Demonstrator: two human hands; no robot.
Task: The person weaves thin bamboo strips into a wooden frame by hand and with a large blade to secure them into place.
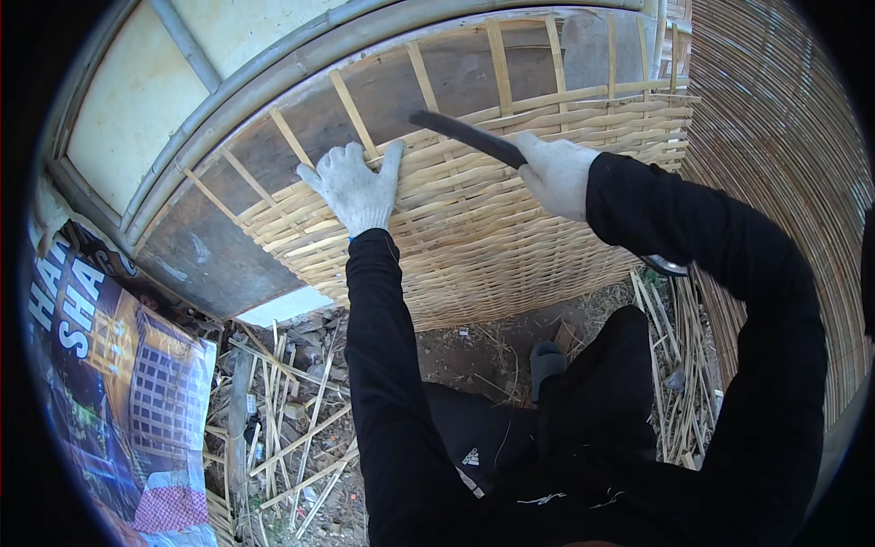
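A half-woven panel of pale bamboo strips [474, 260] lies in front of me, its bare upright strips sticking out along the far edge. My left hand [350, 187], in a whitish knit glove, rests on the far left part of the weave. Its fingers and thumb are spread, with nothing held in them. My right hand [558, 175], gloved too, is closed around one end of a machete [469, 139] with a dark, slightly curved blade. The blade points left, over the far edge of the weave; I cannot tell whether it touches the strips. The handle is hidden by my fingers.
A dark board [219, 246] backs the panel, with a bamboo pole frame [273, 87] beyond it. A wall of thin slats [775, 118] rises at right. Loose bamboo strips [305, 447] litter the ground. A printed banner [137, 401] hangs at left.
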